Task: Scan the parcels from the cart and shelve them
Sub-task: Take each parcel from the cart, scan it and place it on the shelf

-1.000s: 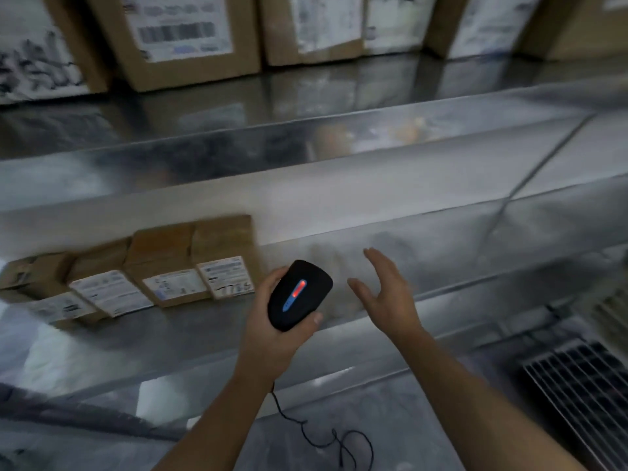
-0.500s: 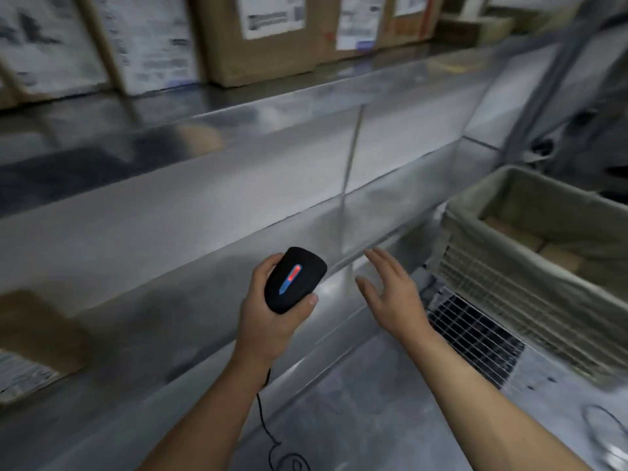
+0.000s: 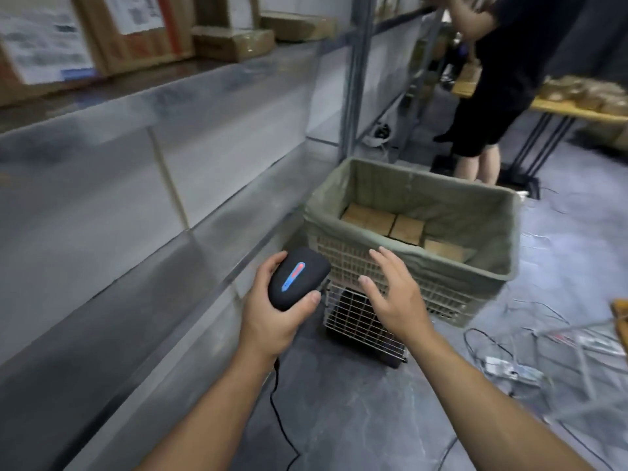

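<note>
My left hand (image 3: pixel 272 317) grips a black corded scanner (image 3: pixel 297 278) with a lit red and blue strip on top. My right hand (image 3: pixel 394 297) hovers open beside it, fingers spread, holding nothing. Just beyond both hands stands the cart (image 3: pixel 489 266), a wire basket lined with green cloth. Several brown cardboard parcels (image 3: pixel 368 219) lie flat at its bottom. The metal shelf (image 3: pixel 142 266) runs along my left side.
Labelled cardboard boxes (image 3: pixel 136 35) fill the upper shelf. A person in dark clothes (image 3: pixel 496 83) stands behind the cart by a wooden table (image 3: pixel 577 110) piled with parcels. Loose cables (image 3: pixel 503 345) and a wire frame lie on the grey floor at right.
My view has swung right, away from the small parcels on the lower shelf, and the cart is fully in sight. Both hands keep their pose, the scanner still in my left.
</note>
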### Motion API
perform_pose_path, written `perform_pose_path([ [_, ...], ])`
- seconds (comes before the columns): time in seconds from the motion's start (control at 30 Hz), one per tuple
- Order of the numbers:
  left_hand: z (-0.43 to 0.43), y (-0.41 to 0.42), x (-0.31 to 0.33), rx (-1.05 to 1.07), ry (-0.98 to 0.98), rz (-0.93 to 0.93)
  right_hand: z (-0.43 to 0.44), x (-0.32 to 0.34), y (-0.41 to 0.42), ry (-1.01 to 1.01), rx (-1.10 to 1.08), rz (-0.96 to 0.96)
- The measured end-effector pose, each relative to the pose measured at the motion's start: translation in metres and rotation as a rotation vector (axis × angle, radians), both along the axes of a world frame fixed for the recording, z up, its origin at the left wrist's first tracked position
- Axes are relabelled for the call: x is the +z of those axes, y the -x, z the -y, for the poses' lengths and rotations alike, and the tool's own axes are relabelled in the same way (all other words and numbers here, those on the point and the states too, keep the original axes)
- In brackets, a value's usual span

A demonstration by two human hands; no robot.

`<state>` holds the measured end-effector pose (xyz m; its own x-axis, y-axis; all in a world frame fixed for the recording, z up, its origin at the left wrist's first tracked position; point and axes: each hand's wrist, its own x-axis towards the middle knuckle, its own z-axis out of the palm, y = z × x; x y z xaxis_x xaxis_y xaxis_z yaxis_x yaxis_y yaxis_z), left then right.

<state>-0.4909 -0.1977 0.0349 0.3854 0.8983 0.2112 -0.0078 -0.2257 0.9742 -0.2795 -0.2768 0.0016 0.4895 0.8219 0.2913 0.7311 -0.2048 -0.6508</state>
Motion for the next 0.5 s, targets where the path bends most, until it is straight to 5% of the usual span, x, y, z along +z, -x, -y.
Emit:
perform_pose_path([
  [0.5,-0.090,-0.135,-0.021,-0.295,0.055,-0.004,-0.032,-0.021,-0.095,0.053,-0.339,-0.074],
])
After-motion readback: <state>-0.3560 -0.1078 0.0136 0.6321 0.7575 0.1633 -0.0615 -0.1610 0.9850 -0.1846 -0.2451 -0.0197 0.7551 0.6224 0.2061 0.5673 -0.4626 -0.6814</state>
